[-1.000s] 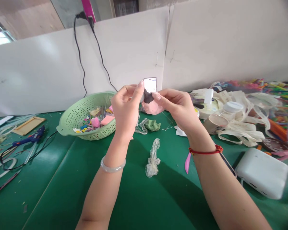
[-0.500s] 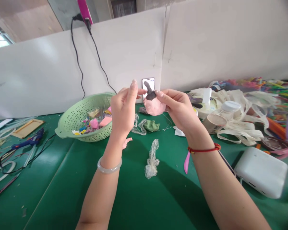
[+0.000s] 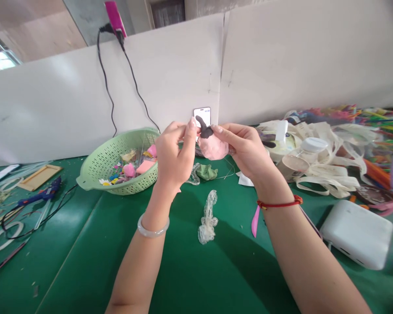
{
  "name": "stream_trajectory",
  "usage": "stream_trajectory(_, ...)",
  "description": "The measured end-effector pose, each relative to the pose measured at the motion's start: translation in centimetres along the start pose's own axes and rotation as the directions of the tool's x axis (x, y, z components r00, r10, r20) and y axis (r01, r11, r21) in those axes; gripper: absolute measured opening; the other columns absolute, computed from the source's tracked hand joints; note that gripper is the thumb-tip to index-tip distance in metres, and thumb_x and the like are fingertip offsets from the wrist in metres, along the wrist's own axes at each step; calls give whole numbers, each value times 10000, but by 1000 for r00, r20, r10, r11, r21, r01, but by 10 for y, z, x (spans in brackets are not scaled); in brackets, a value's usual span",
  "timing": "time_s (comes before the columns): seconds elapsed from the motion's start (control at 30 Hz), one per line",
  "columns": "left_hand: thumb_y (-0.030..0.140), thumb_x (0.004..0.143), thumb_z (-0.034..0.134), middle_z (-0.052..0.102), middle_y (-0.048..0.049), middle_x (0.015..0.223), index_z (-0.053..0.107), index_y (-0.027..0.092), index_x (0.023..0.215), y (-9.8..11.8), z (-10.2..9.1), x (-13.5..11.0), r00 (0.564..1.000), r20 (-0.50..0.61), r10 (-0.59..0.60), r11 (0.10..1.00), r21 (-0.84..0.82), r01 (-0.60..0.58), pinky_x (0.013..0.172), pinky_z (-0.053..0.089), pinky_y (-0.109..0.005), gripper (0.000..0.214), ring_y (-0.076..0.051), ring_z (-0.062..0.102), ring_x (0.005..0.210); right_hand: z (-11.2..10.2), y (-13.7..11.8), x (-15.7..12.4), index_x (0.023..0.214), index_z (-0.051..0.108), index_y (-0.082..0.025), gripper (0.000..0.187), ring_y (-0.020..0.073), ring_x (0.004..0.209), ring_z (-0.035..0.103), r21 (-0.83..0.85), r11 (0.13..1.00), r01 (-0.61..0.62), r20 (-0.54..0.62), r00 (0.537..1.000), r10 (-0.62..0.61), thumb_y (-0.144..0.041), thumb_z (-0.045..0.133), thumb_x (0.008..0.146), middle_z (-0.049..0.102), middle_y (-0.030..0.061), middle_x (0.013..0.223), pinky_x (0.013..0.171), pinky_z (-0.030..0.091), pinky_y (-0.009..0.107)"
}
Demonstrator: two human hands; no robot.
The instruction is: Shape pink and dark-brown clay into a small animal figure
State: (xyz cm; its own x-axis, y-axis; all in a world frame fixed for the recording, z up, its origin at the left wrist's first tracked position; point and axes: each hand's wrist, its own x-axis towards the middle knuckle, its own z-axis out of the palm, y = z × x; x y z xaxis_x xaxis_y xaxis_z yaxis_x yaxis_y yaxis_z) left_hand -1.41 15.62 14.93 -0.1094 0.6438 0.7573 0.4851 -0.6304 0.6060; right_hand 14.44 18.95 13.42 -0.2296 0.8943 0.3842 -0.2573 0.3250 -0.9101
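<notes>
Above the green table, my right hand (image 3: 244,146) grips a pink lump of modelling clay (image 3: 213,147) from its right side. A dark grey clay piece (image 3: 205,129) sits on top of the lump, with a narrow stalk rising to the left; my right thumb touches its edge. My left hand (image 3: 176,152) is closed, thumb and forefinger pinching at the stalk's left side. Behind the stalk a phone (image 3: 203,112) leans on the white partition. Below the hands lie a green clay scrap (image 3: 207,172) and crumpled clear film (image 3: 208,218).
A green basket (image 3: 94,163) of small coloured pieces stands to the left, with a glue gun (image 3: 41,194) and wooden frame (image 3: 39,177) beyond. At right are a pink plastic knife (image 3: 255,221), a lidded jar (image 3: 294,165), white bags (image 3: 330,181) and a white box (image 3: 358,233).
My left thumb has come down from its raised position and closed against the forefinger at the grey stalk. The left hand has shifted slightly right; the right hand keeps its hold.
</notes>
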Motion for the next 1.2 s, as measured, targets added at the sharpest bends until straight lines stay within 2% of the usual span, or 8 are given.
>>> stream_trajectory(0.4,512,951,580,619,-47,746,680,238,636,4,-1,-1,996,56,67,996,49,-69,694,460,-337,429,-183,587,732,-1,-1,0,665,674,-184,387,95,576,486,-20,1000,1,0,1000,-1,-526,806,788,576,-5,641,516,369,252)
stream_trajectory(0.57,541,979,522,670,-42,730,738,228,697,-3,-5,2,997,62,-38,999,-29,40,716,496,-320,474,-163,628,723,-5,3,2,676,674,-197,386,96,546,474,47,998,-52,28,998,51,-545,786,799,563,-12,620,484,362,251)
stream_trajectory(0.63,539,966,551,716,-53,792,774,226,770,-11,-6,5,986,135,-99,990,-89,112,746,516,-314,432,-164,664,771,-7,7,4,712,679,-206,378,104,552,494,99,992,-79,29,997,76,-560,780,796,573,-12,631,473,367,249)
stream_trajectory(0.7,560,914,627,763,-65,946,795,241,917,-21,-5,7,947,294,-129,959,-205,194,797,545,-314,360,-184,703,901,-9,13,6,785,700,-212,376,119,587,540,161,982,-95,25,995,92,-580,779,782,615,-3,681,481,397,248)
stream_trajectory(0.8,657,753,756,746,-73,1200,753,290,1145,-37,3,6,823,556,-115,864,-353,359,871,585,-372,537,-266,686,1142,-9,21,8,862,719,-207,393,129,628,577,236,961,-145,58,989,135,-569,813,741,657,9,747,507,446,250)
stream_trajectory(0.87,671,686,803,719,-73,1277,733,305,1194,-45,8,4,788,607,-103,817,-401,415,929,586,-415,630,-307,645,1241,-8,27,10,871,720,-204,387,122,625,573,260,946,-195,96,980,175,-544,833,726,659,6,753,515,456,247)
stream_trajectory(1.03,479,756,829,704,-63,1323,742,271,1119,-60,18,-6,801,590,-105,766,-466,443,1108,502,-417,428,-271,597,1331,-11,42,12,888,715,-205,371,127,681,611,277,921,-273,55,962,269,-563,760,803,683,18,803,559,497,243)
stream_trajectory(1.2,421,749,838,747,-106,1229,726,204,1066,-76,28,-13,818,520,-246,744,-440,503,1064,531,-426,400,-267,674,1218,-15,63,13,896,690,-195,532,92,509,496,345,858,-380,36,919,393,-717,675,796,608,-14,646,443,411,229)
